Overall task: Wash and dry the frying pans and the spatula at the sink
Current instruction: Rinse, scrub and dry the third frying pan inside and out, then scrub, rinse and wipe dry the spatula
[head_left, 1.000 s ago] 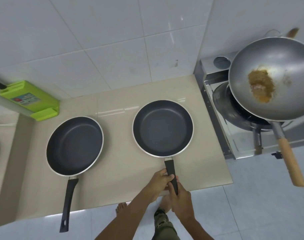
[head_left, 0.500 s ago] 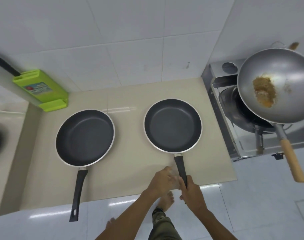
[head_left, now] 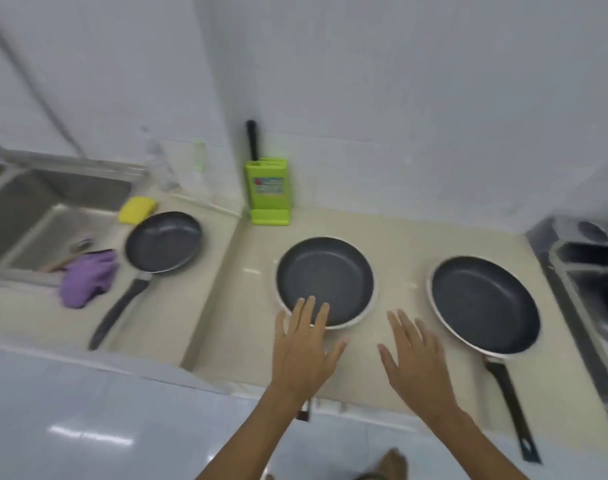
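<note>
Three dark frying pans lie on the beige counter. The middle pan (head_left: 325, 280) has its handle hidden under my left hand (head_left: 304, 351), which hovers flat with fingers spread over the pan's near rim. The right pan (head_left: 484, 304) points its black handle toward me. My right hand (head_left: 417, 358) is spread open over the bare counter between these two pans. A third pan (head_left: 164, 242) sits next to the steel sink (head_left: 36, 216) at the left. A wooden-handled utensil (head_left: 67, 256), possibly the spatula, lies at the sink's edge.
A purple cloth (head_left: 86, 284) lies beside the left pan's handle, and a yellow sponge (head_left: 137, 209) sits behind that pan. A green knife block (head_left: 269, 190) stands against the tiled wall. The stove (head_left: 586, 271) is at the far right. The counter's front edge (head_left: 330, 407) runs below my wrists.
Both hands have let go of the right pan's handle and now spread open. The view has swung left and lower, bringing the sink, third pan, cloth and sponge into sight; the wok is gone.
</note>
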Demonstrator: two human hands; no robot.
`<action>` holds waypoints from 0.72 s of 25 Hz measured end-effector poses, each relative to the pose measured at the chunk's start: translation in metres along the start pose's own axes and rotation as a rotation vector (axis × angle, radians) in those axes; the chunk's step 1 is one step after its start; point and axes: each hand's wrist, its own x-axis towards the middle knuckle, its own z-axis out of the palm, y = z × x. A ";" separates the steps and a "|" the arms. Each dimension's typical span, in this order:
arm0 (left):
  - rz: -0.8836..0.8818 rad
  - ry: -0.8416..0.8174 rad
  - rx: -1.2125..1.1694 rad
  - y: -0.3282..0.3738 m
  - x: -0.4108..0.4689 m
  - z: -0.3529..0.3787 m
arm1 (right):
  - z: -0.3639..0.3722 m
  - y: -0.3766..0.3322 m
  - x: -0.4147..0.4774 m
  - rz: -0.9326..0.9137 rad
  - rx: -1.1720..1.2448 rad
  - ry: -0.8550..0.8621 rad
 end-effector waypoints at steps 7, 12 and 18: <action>-0.461 0.181 0.167 -0.258 -0.050 -0.140 | -0.016 -0.311 0.115 -0.501 0.047 0.114; -0.547 0.246 0.231 -0.392 -0.053 -0.199 | -0.006 -0.481 0.173 -0.627 0.103 0.035; -0.554 0.225 0.258 -0.562 -0.015 -0.223 | 0.042 -0.633 0.248 -0.599 0.129 -0.049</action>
